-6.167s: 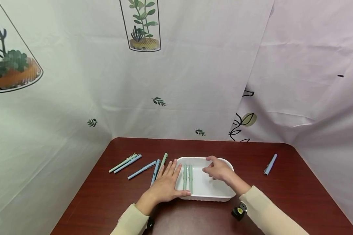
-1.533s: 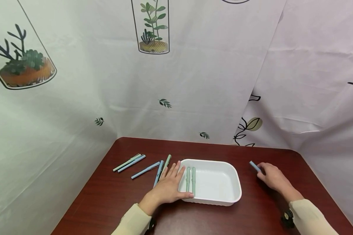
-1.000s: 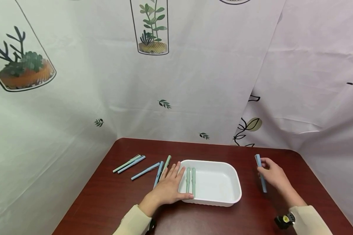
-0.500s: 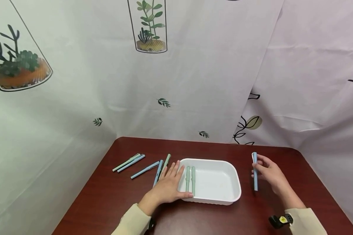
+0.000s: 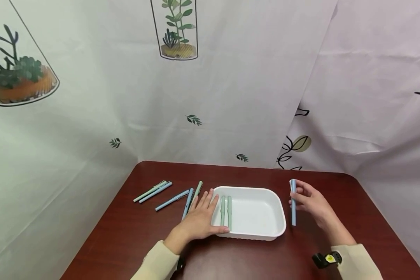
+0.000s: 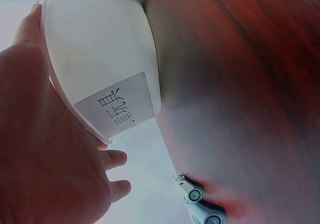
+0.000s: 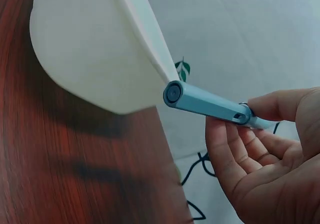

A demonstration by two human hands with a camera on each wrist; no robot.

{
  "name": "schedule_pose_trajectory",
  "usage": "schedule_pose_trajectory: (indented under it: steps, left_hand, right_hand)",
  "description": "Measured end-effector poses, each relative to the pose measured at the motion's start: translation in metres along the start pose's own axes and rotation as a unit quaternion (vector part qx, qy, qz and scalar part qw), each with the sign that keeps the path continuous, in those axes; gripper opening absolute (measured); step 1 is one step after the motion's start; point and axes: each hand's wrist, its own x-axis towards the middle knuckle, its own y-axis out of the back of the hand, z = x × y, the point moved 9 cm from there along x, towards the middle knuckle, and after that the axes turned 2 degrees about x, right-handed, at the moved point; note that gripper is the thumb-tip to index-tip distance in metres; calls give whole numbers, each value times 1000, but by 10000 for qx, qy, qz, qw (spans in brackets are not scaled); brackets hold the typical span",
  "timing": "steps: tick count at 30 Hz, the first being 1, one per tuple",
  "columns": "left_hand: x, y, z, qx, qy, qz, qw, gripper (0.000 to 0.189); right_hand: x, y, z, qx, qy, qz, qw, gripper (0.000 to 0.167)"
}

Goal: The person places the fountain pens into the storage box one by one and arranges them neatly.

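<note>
A blue pen (image 5: 293,206) is pinched between the thumb and fingers of my right hand (image 5: 313,202), off the table just right of the white plastic tray (image 5: 257,235). The right wrist view shows the blue pen (image 7: 207,104) end-on, with the fingertips below it and the thumb above. My left hand (image 5: 196,222) rests on the tray's left side, fingers spread and straight, thumb over the near rim. Two green pens (image 5: 229,214) lie side by side inside the tray at its left. In the left wrist view, a printed label (image 6: 117,106) is on the tray's outer wall.
Left of the tray, several loose pens lie on the dark red table (image 5: 126,241): a green pen (image 5: 149,191) beside a blue pen (image 5: 155,192), another blue pen (image 5: 172,200), and more partly behind my left hand. A patterned white cloth (image 5: 231,97) hangs behind.
My right hand went from above the tray to the blue pen lying at the right, picked it up, turned it, and carried it left toward the tray. My left hand stayed on the tray.
</note>
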Motion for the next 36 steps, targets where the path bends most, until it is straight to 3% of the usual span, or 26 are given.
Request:
schedule_pose_trajectory:
  steps: [14, 36]
  left_hand:
    - [-1, 2, -3, 43, 46, -55, 10000, 113]
    - [0, 4, 2, 81, -33, -10, 10000, 114]
  right_hand:
    - [2, -29, -9, 217, -99, -342, 9991, 70]
    - [4, -67, -15, 186, -209, -429, 9987, 64]
